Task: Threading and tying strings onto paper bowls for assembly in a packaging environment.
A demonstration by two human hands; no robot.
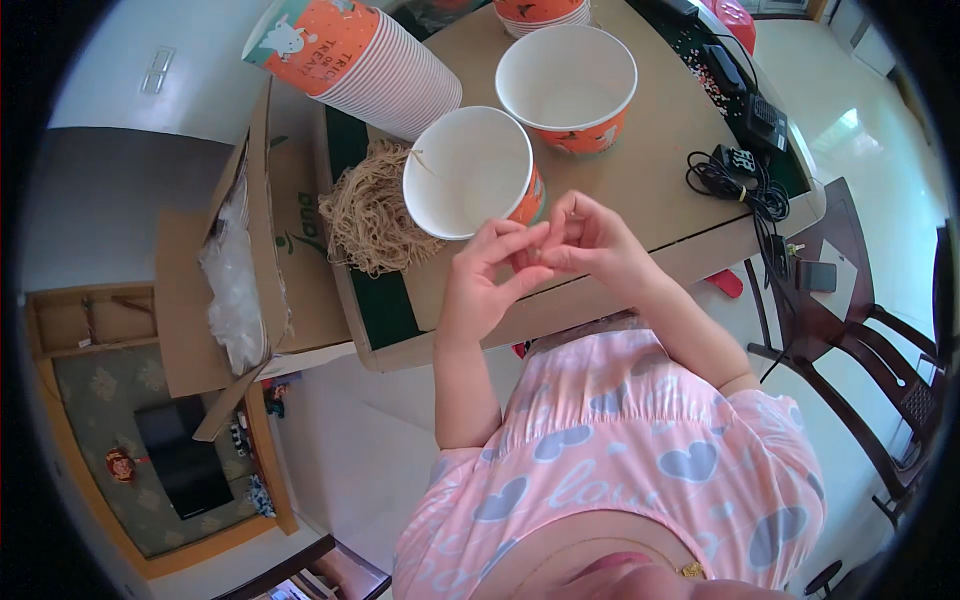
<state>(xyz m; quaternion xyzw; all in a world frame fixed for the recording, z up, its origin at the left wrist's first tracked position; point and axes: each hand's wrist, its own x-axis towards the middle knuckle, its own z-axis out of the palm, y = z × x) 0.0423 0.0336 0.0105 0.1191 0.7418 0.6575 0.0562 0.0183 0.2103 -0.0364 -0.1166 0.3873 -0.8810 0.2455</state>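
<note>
My left hand (492, 277) and my right hand (592, 236) meet above the table's near edge, fingertips pinched close together. Whatever lies between them, if anything, is too small to make out. Just beyond my left hand stands a white-lined orange paper bucket (462, 175), with a short bit of string (419, 157) at its rim. A second paper bucket (566, 82) stands farther back to the right. To the left of the nearer bucket lies a tangled heap of tan paper string (375, 215).
A leaning stack of nested paper buckets (385, 75) is at the back left, another stack (543, 14) at the far edge. An open cardboard box (300, 250) adjoins the table's left side. Black cables (735, 185) lie along the right edge, near a dark chair (880, 370).
</note>
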